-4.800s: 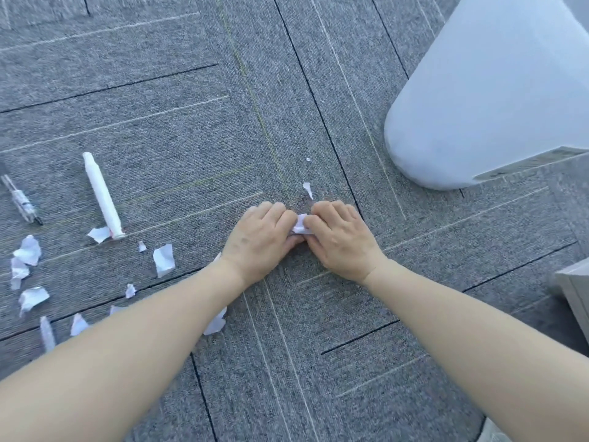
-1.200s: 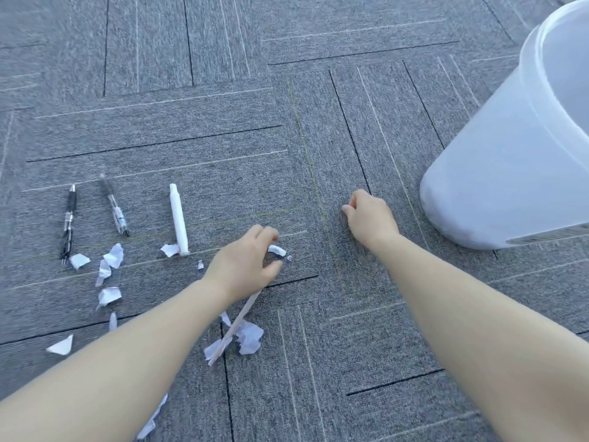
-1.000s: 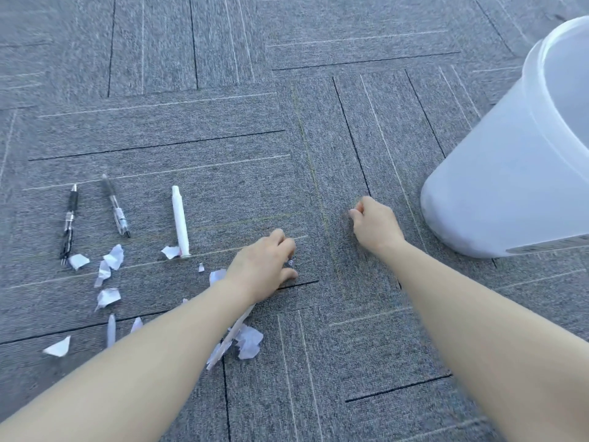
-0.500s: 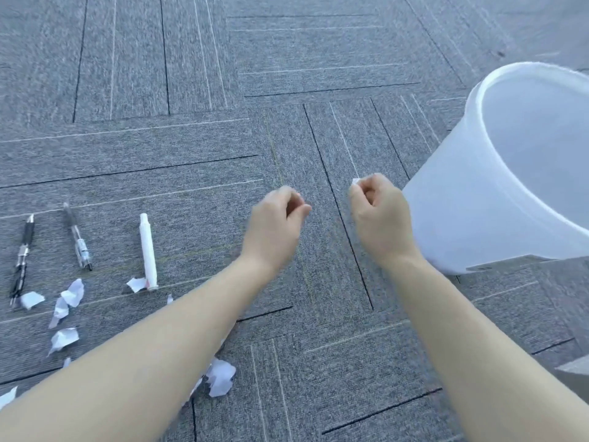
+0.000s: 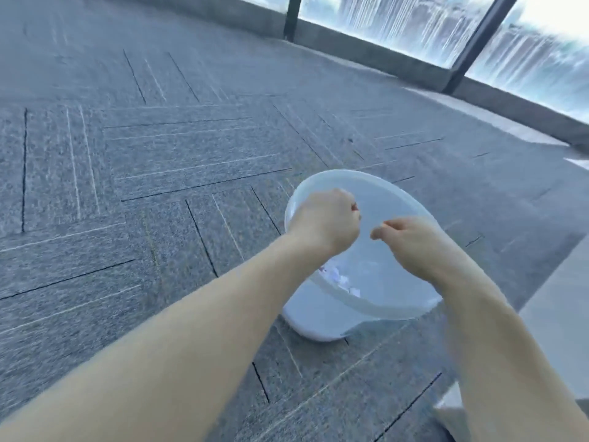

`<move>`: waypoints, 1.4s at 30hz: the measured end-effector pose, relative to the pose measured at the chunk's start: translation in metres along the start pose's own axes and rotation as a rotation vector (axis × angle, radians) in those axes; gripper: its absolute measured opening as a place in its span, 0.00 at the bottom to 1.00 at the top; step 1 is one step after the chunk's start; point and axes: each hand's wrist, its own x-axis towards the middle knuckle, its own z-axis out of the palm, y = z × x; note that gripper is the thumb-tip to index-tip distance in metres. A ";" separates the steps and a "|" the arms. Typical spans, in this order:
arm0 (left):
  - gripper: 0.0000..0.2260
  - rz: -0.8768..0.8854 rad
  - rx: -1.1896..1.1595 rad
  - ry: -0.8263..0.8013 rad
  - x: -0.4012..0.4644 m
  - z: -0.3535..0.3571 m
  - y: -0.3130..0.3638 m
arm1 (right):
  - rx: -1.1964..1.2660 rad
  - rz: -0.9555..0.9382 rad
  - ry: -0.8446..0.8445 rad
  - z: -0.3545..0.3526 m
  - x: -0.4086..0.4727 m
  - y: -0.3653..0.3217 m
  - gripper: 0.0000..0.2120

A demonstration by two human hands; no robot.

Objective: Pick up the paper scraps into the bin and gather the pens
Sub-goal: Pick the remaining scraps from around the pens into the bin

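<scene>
Two hands: both hang over the mouth of the bin [image 5: 376, 309] at right of centre in the frame; blur softens everything.
Left hand [image 5: 325, 220]: fingers curled into a loose fist above the bin's left rim; whether a scrap sits inside the curl I cannot tell.
Right hand [image 5: 406, 239]: fingers bent, thumb and forefinger tips drawn close together over the middle of the opening; whether they pinch anything I cannot tell.
Bin edges: white, translucent, round rim tilted toward the camera; the left forearm crosses its near-left wall, the right forearm crosses its near-right rim.
Paper scraps [image 5: 339, 279]: a few pale pieces lie inside the bin, seen low against its near wall.
Open room: bare carpet [image 5: 159, 173] spreads across the left and upper parts of the frame, well apart from both arms.
Surface: grey carpet tiles with dark seams and thin light stripes.
Room: a low grey ledge [image 5: 382, 49] runs along the top right, with windows [image 5: 395, 20] and dark frame posts above it.
Change: half a second ago the hands were raised left of the bin, with pens and scraps in view at lower left; now the hands are above the opening and the pens are out of frame.
</scene>
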 end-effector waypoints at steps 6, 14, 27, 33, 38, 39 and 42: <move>0.08 0.103 -0.227 0.333 -0.050 -0.036 -0.041 | 0.034 -0.277 0.368 0.014 -0.034 -0.051 0.11; 0.07 -0.328 0.054 0.333 -0.221 -0.084 -0.218 | 0.184 -0.692 -0.072 0.175 -0.110 -0.150 0.08; 0.40 -0.939 0.373 -0.094 -0.491 -0.035 -0.277 | -0.582 -1.016 -0.673 0.397 -0.205 -0.139 0.40; 0.44 -0.752 0.538 -0.074 -0.505 0.001 -0.280 | -0.484 -1.160 -0.686 0.409 -0.214 -0.138 0.19; 0.25 -0.510 0.705 0.100 -0.502 0.015 -0.299 | -0.468 -1.257 -0.745 0.403 -0.222 -0.115 0.17; 0.20 -0.447 0.725 0.140 -0.503 0.016 -0.303 | -0.469 -1.264 -0.755 0.400 -0.222 -0.111 0.18; 0.09 -0.306 0.701 0.211 -0.505 0.016 -0.310 | -0.504 -1.269 -0.766 0.394 -0.225 -0.099 0.23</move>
